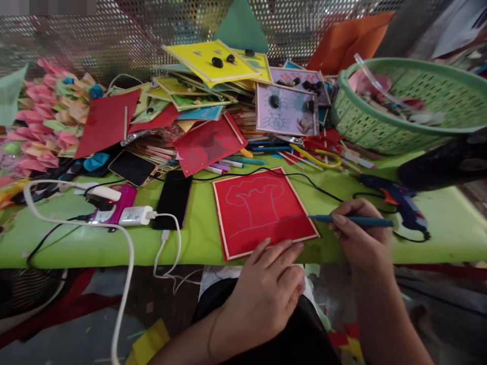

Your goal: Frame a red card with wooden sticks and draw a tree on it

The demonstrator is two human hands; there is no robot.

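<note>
A red card (262, 203) edged with thin pale sticks lies on the green table. On it is a pale-line drawing of a tree with a wide trunk, a cloud-like crown and a ground line. My left hand (270, 284) rests with fingers stretched out over the card's lower edge. In my right hand (363, 238) is a teal marker pen (353, 220), pinched between thumb and fingers. Its tip points left, at the right edge of the card near the end of the ground line.
A glue gun (405, 203) lies right, its black cord crossing above the card. Behind are a green basket (403, 132), yellow scissors (323, 158), framed cards (287, 109) and pens. Leftward are a black phone (173, 200), a pink power strip (117, 205) with white cables, and paper flowers (45, 121).
</note>
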